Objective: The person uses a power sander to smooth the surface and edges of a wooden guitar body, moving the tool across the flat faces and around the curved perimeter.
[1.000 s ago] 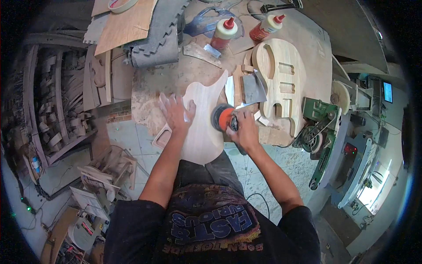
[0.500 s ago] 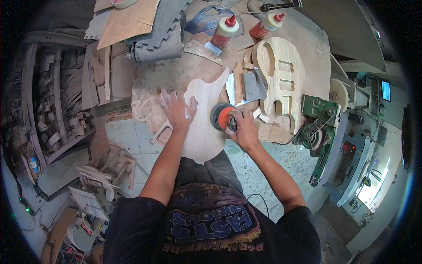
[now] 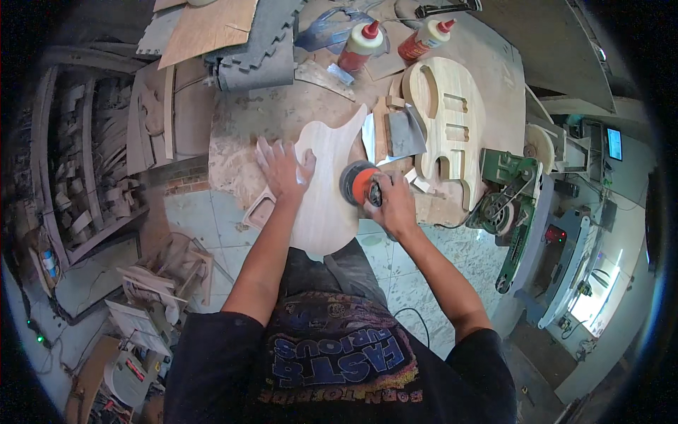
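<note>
A pale wooden guitar body (image 3: pixel 326 191) lies at the near edge of the worktable, its rounded lower end overhanging toward me. My left hand (image 3: pixel 284 168) rests with spread fingers on its left edge. Wrapped around an orange and black orbital sander (image 3: pixel 363 185) is my right hand (image 3: pixel 395 203). The sander's dark round pad sits at the body's right edge, tilted; its contact face is hidden.
A second guitar body (image 3: pixel 452 106) with routed cavities lies right of centre, beside grey sanding paper (image 3: pixel 405 134). Two red-capped glue bottles (image 3: pixel 359 46) (image 3: pixel 426 39) stand farther back. A green belt machine (image 3: pixel 507 205) borders the right side. Wood scraps (image 3: pixel 113 198) fill a left rack.
The sander has shifted very slightly rightward along with my right hand. My left hand keeps its place on the guitar body, and the whole view has moved a little.
</note>
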Action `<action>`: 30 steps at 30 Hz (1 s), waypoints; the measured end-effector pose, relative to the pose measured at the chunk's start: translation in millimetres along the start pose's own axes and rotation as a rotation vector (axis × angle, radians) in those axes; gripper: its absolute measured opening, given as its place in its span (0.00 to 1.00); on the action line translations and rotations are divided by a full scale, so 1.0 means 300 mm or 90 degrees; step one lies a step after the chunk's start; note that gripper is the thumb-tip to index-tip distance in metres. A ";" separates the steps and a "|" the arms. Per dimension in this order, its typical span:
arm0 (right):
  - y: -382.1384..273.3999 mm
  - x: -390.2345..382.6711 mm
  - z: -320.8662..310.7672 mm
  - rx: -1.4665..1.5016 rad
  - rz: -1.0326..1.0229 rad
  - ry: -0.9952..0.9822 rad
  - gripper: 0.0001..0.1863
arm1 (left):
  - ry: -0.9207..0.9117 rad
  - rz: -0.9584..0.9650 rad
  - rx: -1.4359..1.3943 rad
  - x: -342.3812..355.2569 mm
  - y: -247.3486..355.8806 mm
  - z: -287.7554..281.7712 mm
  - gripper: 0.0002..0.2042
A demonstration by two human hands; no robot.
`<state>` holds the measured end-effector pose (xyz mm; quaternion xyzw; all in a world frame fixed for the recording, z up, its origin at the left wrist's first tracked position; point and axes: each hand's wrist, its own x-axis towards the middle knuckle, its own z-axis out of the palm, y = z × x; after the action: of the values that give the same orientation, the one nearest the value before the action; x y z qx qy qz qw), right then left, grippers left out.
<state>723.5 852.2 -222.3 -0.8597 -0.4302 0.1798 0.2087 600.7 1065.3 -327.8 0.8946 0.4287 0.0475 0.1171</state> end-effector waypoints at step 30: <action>-0.024 -0.139 -0.028 -0.074 0.004 -0.071 0.33 | -0.043 -0.009 0.026 0.002 0.011 -0.007 0.31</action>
<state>699.1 820.4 -206.1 -0.8604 -0.4479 0.2030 0.1335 603.2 1064.3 -324.9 0.8948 0.4316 0.0076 0.1135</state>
